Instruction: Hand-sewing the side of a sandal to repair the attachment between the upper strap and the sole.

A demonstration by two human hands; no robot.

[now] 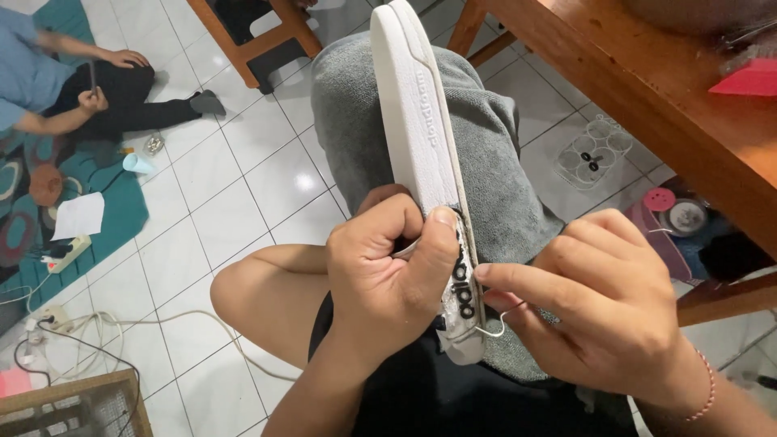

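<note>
A white shoe (417, 121) lies sole-up on a grey towel (494, 154) spread over my lap. My left hand (388, 267) grips the shoe near its heel, thumb pressed on the sole's edge. My right hand (599, 299) pinches a thin curved needle (495, 324) with white thread at the side of the heel, where the sole meets the upper. Black lettering shows on the heel part.
A wooden table (647, 81) stands at the right, with a clear plastic tray (595, 150) and a pink container (660, 210) on the floor beside it. At the upper left another person (73, 89) sits on a patterned rug (48, 186). Cables and a power strip (65, 251) lie on the white tiles.
</note>
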